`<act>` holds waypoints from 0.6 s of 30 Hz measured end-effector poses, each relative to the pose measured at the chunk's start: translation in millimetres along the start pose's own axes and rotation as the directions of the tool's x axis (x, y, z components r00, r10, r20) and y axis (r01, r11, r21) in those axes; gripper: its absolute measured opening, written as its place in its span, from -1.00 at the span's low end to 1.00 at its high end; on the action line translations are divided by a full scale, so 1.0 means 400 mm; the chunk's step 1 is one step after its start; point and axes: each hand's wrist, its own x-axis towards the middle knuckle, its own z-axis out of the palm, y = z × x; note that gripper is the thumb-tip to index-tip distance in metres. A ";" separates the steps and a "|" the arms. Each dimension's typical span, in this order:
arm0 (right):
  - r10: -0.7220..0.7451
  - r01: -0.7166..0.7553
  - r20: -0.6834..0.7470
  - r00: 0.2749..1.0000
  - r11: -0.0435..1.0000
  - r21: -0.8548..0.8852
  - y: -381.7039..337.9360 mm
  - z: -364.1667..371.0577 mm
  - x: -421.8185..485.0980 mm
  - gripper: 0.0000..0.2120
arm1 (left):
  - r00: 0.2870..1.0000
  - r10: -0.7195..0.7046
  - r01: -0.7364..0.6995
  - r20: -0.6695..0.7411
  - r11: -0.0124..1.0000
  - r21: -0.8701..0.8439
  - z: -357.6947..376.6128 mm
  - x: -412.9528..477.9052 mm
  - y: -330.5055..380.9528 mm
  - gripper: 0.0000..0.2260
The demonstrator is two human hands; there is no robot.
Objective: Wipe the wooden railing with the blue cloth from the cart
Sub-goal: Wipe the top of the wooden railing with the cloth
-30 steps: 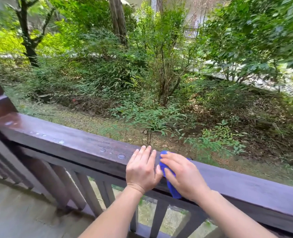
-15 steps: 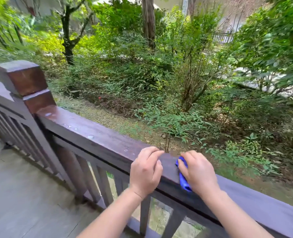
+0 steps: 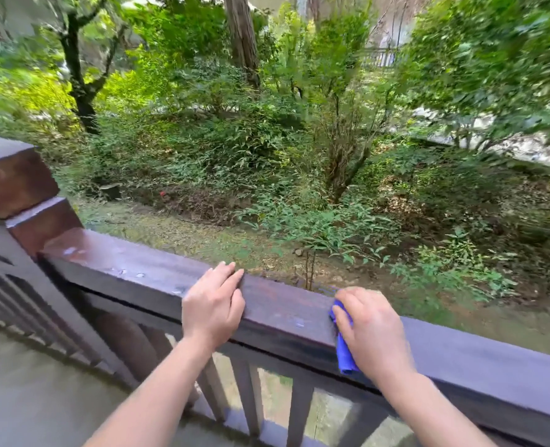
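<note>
The dark brown wooden railing runs from a post at the left down to the lower right. Water drops sit on its top left of my hands. My left hand lies flat over the rail's top, fingers curled over the far edge, holding nothing. My right hand presses the blue cloth onto the rail's top and near face. Most of the cloth is hidden under that hand; a fold hangs down the near side.
A square wooden post stands at the rail's left end, with another rail section running off behind it. Balusters fill the space below the rail. A grey deck floor lies at lower left. Shrubs and trees grow beyond the rail.
My hands have spread apart: the right hand and cloth have slid right along the rail while the left hand stays resting on top. The view has turned left, showing the post.
</note>
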 end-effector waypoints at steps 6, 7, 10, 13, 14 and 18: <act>-0.125 0.127 -0.057 0.991 0.991 0.042 -0.055 0.033 -0.043 -0.80 | 0.958 0.249 -0.247 -0.142 0.968 0.034 0.040 -0.006 -0.053 -0.61; -0.039 0.042 -0.089 0.995 0.999 0.033 -0.063 0.030 -0.026 -0.80 | 0.954 0.255 -0.253 -0.160 0.967 0.034 0.044 -0.007 -0.056 -0.61; 0.077 -0.069 -0.131 0.988 0.996 0.060 -0.114 0.041 -0.024 -0.83 | 0.955 0.254 -0.252 -0.154 0.967 0.029 0.047 -0.004 -0.055 -0.60; -0.121 0.126 -0.057 0.991 0.987 0.095 -0.148 0.048 -0.067 -0.84 | 0.956 0.259 -0.259 -0.138 0.966 0.019 0.047 -0.007 -0.057 -0.60; -0.135 0.137 -0.034 0.990 0.988 0.075 -0.145 0.043 -0.059 -0.85 | 0.958 0.256 -0.256 -0.132 0.967 0.015 0.046 -0.006 -0.057 -0.60; 0.134 -0.133 -0.038 0.990 0.991 0.013 -0.142 0.029 0.029 -0.92 | 0.964 0.244 -0.244 -0.110 0.970 0.013 0.041 -0.004 -0.055 -0.60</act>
